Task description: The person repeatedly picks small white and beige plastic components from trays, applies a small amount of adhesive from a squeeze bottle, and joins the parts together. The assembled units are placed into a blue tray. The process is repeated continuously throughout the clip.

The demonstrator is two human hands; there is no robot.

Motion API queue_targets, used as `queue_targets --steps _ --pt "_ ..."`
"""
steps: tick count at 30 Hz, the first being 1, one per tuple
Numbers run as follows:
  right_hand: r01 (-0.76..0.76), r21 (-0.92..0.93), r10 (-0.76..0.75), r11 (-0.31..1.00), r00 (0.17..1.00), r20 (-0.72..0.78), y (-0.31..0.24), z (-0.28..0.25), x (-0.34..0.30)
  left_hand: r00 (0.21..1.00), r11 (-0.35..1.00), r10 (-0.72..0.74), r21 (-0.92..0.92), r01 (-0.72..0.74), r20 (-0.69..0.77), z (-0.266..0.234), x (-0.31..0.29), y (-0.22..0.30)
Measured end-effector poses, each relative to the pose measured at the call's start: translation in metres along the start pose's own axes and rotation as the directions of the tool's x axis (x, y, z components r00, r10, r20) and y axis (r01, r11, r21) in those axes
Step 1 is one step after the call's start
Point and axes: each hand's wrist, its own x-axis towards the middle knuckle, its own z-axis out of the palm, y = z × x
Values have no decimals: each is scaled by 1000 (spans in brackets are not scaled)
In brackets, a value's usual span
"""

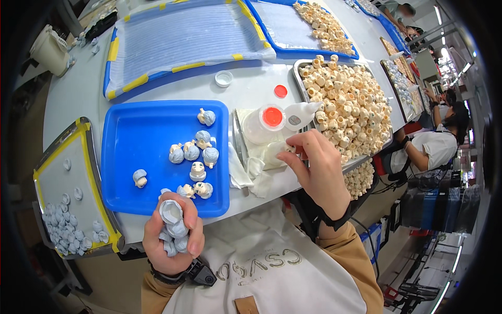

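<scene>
Your left hand, lower centre, grips cluster of pale-blue hair caps; your right hand pinches small cream head beside glue bottle.

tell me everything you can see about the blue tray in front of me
The blue tray is a shallow, square, glossy plastic-looking tray with a raised rim and rounded corners, lying flat on the white table. About ten small doll heads with pale blue hair lie loose on its right half; the left half is bare. The left hand hovers at its near edge.
</scene>
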Motion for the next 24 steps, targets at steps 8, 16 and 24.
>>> queue_targets --steps 8,16,24 --pt "-13 34 16 999 998 -67 3 2 -10 999 996 16 84 -20 42 1 2 -4" --pt "20 184 25 983 970 -241 3 8 -21 1000 946 -10 324 3 21 16 5 -8" --pt "303 696 -230 651 953 -199 -56 11 -25 991 838 -135 534 116 -4 27 3 -12"
